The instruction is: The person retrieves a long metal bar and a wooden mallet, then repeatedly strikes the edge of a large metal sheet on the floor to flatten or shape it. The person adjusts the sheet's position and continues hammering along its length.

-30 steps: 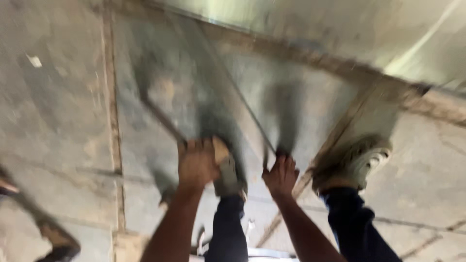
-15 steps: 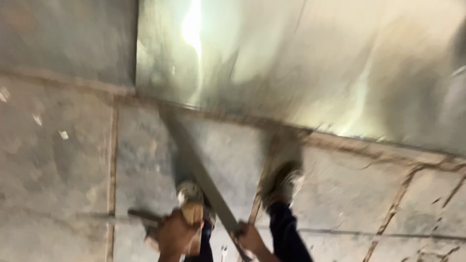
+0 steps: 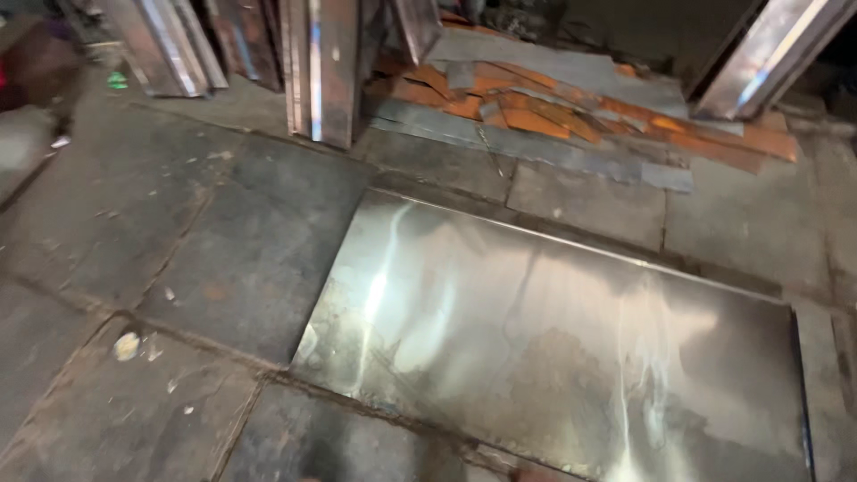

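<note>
one large shiny rectangular steel sheet [image 3: 553, 348] lies flat on the grey stone-slab floor [image 3: 178, 223], its long axis running left to lower right. neither of the hands is in view, so their state and which is nearer cannot be told.

One large shiny rectangular steel sheet [image 3: 553, 348] lies flat on the floor. One pile of flat rust-orange and grey metal offcuts [image 3: 571, 112] lies beyond it; the pieces overlap and cannot be counted singly. One bundle of upright metal sheets [image 3: 321, 67] stands at top centre, a second leaning group of grey metal sheets [image 3: 156, 45] at top left, and one slanted bright metal section [image 3: 759, 54] at top right. One small green scrap [image 3: 118, 80] lies at far left. Hands in view: none.
</note>
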Motion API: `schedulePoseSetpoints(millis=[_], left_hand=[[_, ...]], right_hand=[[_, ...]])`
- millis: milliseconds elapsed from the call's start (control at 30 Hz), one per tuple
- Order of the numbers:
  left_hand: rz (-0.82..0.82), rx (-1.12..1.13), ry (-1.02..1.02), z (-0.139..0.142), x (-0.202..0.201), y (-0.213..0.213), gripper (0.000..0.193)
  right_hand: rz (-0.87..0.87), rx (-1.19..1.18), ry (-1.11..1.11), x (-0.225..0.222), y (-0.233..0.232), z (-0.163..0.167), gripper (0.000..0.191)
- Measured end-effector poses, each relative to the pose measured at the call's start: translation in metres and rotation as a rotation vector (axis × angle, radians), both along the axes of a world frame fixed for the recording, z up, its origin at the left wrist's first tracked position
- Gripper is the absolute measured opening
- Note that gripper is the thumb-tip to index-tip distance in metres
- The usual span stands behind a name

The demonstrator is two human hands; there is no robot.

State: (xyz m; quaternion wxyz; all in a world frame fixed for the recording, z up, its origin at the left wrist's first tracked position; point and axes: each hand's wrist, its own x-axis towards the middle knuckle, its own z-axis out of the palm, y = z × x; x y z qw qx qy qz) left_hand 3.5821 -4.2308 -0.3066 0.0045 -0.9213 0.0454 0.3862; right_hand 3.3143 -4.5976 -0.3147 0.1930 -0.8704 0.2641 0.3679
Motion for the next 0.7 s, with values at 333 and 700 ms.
schedulePoseSetpoints(millis=[333,700], left_hand=[[0.492,-0.424,-0.264,0.112,-0.032,0.013,0.065],[1.377,-1.88,0.428,0.191,0.127,-0.289,0.053]], right_hand=[[0.023,-0.271,-0.606,0.119,-0.089,0.18,0.077],[0.067,0.184,-0.653,0.212,-0.131,0.256,0.09]])
